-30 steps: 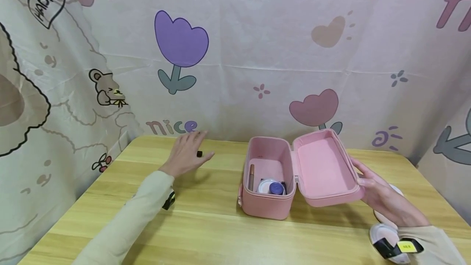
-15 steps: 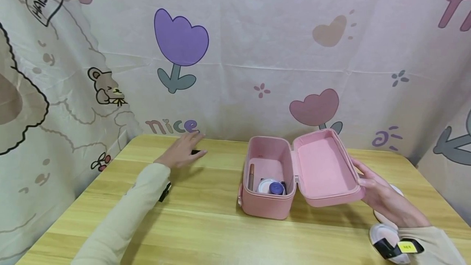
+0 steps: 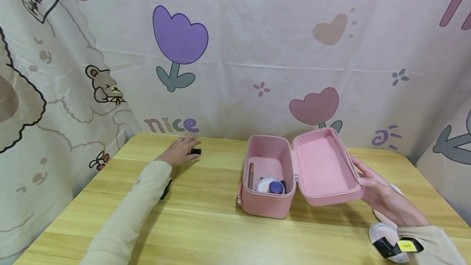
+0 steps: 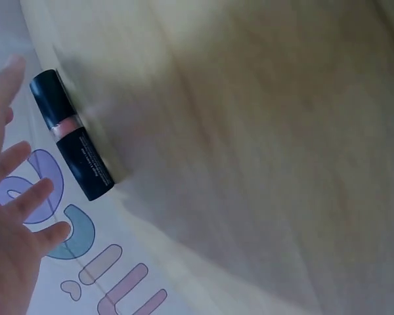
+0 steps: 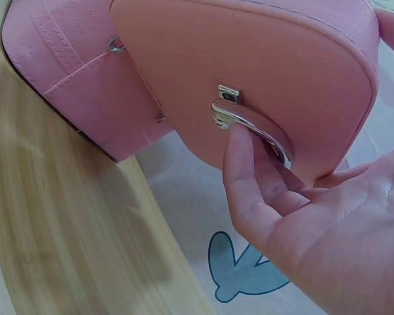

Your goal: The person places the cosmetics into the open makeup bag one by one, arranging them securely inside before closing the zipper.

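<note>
At the far left, your sleeve (image 3: pixel 121 216) reached across the wooden bench (image 3: pixel 206 232), with a black band at its wrist. Your left hand (image 3: pixel 178 151) was near the bench's back edge, just beside the lip gloss tube (image 4: pixel 72 134). That tube lay on its side, its two black sections split by a short pink band; the left wrist view showed a gap between it and your fingers, which were spread and held nothing. Behind rose the printed curtain (image 3: pixel 243 32), its word "nice" just beyond that hand.

Further right, well apart from the tube, the pink cosmetic case (image 3: pixel 268 207) stood upright with its lid swung out to the right. Inside, a slim brown-topped tube (image 3: pixel 251 176) leaned along the left wall, and a blue-capped jar (image 3: pixel 276 187) overlapped a white round container (image 3: pixel 263 185); a dark item beside them was mostly hidden.

The lid (image 3: pixel 325 167) showed its lining, and your right hand (image 3: pixel 380 195) gripped its outer edge, fingers curled against the outside by the metal-trimmed handle (image 5: pixel 256 125). Under your right forearm lay a round compact (image 3: pixel 380 232), partly covered by a black strap with a yellow label (image 3: pixel 407 245).
</note>
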Demonstrator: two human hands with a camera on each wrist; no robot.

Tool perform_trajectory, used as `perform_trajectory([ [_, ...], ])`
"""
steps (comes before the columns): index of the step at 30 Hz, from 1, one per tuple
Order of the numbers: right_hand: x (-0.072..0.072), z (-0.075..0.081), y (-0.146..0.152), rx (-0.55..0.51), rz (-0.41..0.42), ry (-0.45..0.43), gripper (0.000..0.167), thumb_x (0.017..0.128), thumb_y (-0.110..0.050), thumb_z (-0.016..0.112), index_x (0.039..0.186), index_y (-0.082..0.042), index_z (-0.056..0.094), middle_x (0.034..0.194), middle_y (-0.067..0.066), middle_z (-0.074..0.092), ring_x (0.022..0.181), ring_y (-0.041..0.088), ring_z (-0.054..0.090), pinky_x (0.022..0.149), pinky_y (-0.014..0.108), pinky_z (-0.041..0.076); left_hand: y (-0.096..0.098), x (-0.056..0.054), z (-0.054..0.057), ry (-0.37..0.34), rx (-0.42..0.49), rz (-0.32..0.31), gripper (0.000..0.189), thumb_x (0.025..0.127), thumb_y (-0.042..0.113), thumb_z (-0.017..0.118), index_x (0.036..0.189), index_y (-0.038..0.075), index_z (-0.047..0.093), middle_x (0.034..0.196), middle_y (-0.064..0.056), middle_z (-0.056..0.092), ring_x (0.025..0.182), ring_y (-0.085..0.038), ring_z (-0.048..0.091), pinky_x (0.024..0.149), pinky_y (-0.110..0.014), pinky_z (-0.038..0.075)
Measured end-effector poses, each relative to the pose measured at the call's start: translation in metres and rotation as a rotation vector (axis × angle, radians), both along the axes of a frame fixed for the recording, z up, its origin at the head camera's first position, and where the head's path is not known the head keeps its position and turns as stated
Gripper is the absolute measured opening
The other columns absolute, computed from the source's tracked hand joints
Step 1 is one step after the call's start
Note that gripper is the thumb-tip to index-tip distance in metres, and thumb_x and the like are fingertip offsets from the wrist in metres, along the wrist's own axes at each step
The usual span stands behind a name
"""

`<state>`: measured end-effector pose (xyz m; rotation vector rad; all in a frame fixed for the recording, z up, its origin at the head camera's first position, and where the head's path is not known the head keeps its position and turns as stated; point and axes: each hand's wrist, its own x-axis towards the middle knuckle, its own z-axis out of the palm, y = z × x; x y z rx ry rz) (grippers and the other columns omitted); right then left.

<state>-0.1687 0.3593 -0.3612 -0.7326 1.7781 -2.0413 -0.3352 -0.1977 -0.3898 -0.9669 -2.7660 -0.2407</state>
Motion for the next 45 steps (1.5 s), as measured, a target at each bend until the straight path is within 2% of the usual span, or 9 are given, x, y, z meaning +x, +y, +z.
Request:
perform_trajectory([
  [3,0.0,0.0,-0.001,-0.008,-0.005,-0.029,0.058,0.101,-0.005,0.02,0.149,-0.037,0.026,0.145,-0.02,0.037,0.126,0.008,0.046,0.095,0.029,0.041,0.0,-0.001,-0.003,0.013,-0.016,-0.027,0.046,0.092,0.021,0.066,0.129,-0.003,0.055,0.127,-0.028,0.052,0.112,-0.05,0.048,0.091,-0.063,0.04],
  [6,0.0,0.0,-0.002,-0.008,-0.022,-0.056,0.057,0.102,-0.006,0.023,0.148,-0.038,0.027,0.144,-0.021,0.037,0.125,0.008,0.046,0.093,0.03,0.042,0.0,-0.001,-0.005,-0.008,0.007,-0.044,0.042,0.09,0.015,0.068,0.125,-0.004,0.056,0.118,-0.027,0.055,0.106,-0.047,0.051,0.088,-0.059,0.044],
  [10,0.0,0.001,-0.003,-0.008,-0.017,-0.04,0.058,0.101,-0.005,0.022,0.149,-0.037,0.026,0.145,-0.021,0.038,0.125,0.008,0.046,0.094,0.029,0.042,0.0,-0.002,-0.005,-0.003,0.046,-0.078,0.03,0.087,0.003,0.069,0.115,-0.003,0.059,0.1,-0.021,0.055,0.091,-0.039,0.055,0.078,-0.049,0.05],
  [15,0.0,0.001,-0.002,-0.051,0.036,0.005,0.061,0.1,-0.001,0.018,0.151,-0.034,0.026,0.147,-0.015,0.038,0.127,0.01,0.045,0.097,0.028,0.039,0.003,-0.004,-0.005,0.056,0.047,-0.143,0.02,0.084,-0.007,0.068,0.102,0.0,0.06,0.087,-0.015,0.057,0.075,-0.028,0.057,0.068,-0.04,0.052],
  [26,-0.001,0.001,0.0,-0.04,0.038,0.005,0.061,0.1,-0.002,0.017,0.151,-0.035,0.027,0.147,-0.016,0.038,0.127,0.012,0.047,0.097,0.029,0.04,0.008,-0.002,0.0,0.07,-0.027,-0.123,0.024,0.084,-0.008,0.068,0.105,-0.002,0.06,0.087,-0.015,0.058,0.076,-0.027,0.059,0.07,-0.037,0.052],
  [32,-0.001,0.001,0.0,-0.03,0.03,0.004,0.06,0.1,-0.003,0.018,0.15,-0.035,0.028,0.146,-0.016,0.039,0.126,0.011,0.047,0.096,0.029,0.041,0.009,0.001,0.001,0.111,-0.047,-0.149,0.019,0.08,-0.009,0.07,0.095,-0.003,0.06,0.082,-0.014,0.055,0.074,-0.027,0.057,0.067,-0.037,0.052],
  [36,-0.001,0.001,-0.001,-0.031,0.033,0.002,0.06,0.1,-0.003,0.018,0.15,-0.035,0.027,0.147,-0.016,0.039,0.127,0.011,0.046,0.096,0.029,0.041,0.008,0.003,0.0,0.114,-0.051,-0.153,0.021,0.083,-0.009,0.068,0.099,-0.002,0.056,0.084,-0.013,0.052,0.074,-0.026,0.053,0.066,-0.037,0.05],
  [40,-0.001,0.001,-0.001,-0.033,0.042,-0.001,0.06,0.1,-0.003,0.018,0.15,-0.035,0.027,0.147,-0.015,0.039,0.127,0.011,0.046,0.096,0.029,0.041,0.007,0.008,0.002,0.091,-0.014,-0.144,0.024,0.085,-0.009,0.065,0.106,-0.004,0.054,0.089,-0.015,0.052,0.079,-0.028,0.052,0.07,-0.04,0.049],
  [45,0.0,0.001,0.0,-0.027,0.039,0.003,0.061,0.1,-0.003,0.017,0.151,-0.035,0.027,0.147,-0.014,0.04,0.127,0.011,0.046,0.096,0.029,0.041,0.009,0.013,0.008,0.014,0.098,-0.113,0.019,0.09,-0.002,0.063,0.107,-0.003,0.054,0.092,-0.013,0.051,0.083,-0.027,0.05,0.075,-0.043,0.047],
])
